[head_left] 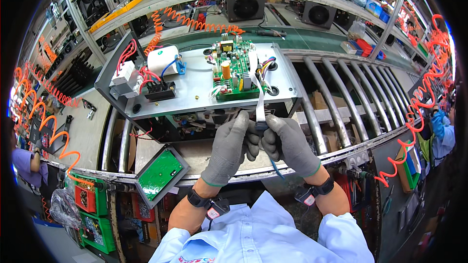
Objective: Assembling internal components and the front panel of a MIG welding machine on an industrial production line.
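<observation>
We have circuit board (235, 70) on chassis (195, 75) top, cylinder (161, 60) to its left; rollers (327, 98) right of chassis; panel (161, 176) front-left; connector (261, 125) in front, between our left hand (229, 146) and right hand (292, 147).

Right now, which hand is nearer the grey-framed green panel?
Left. The left hand is right of the grey-framed green panel, not touching it; the right hand is farther right.

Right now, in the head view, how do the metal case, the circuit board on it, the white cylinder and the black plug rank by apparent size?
1. Metal case
2. Circuit board
3. White cylinder
4. Black plug, on the white ribbon cable
</observation>
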